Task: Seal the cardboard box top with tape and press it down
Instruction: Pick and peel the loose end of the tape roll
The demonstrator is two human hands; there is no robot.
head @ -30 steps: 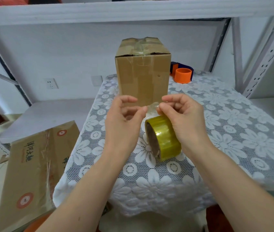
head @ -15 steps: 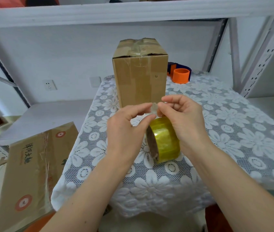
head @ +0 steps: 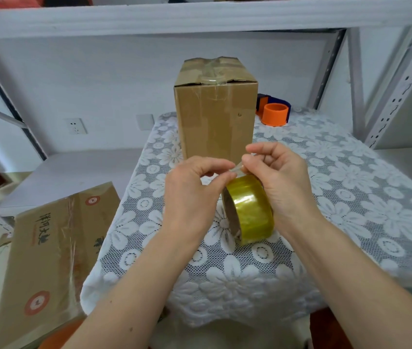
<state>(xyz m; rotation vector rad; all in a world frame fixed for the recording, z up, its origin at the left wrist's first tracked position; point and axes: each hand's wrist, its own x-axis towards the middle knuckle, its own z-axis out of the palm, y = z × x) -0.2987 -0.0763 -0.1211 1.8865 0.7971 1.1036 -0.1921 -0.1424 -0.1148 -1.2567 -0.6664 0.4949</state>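
Head view, looking down over a table covered in a white lace floral cloth (head: 351,197). 1 tall cardboard box (head: 215,119) stands upright toward the far side of the cloth, its top flaps closed and crossed by wrinkled clear tape that runs a little way down the front face. In front of it, 1 roll of yellowish clear tape (head: 250,210) is held on edge over the cloth, its brown core facing left; whether its lower rim touches the cloth cannot be told. Right hand (head: 283,187) wraps the roll from the right side, thumb and forefinger curled and pinching the loose tape end at the top of the roll. Left hand (head: 192,195) meets it from the left, thumb and forefinger also curled in a pinch on that same clear end; the fingertips of both hands nearly touch. Behind the box to the right sits an orange-and-blue tape dispenser (head: 274,113). Off the table, lower left, a second printed carton (head: 48,253) leans at a tilt. White metal shelving (head: 199,16) frames the scene.
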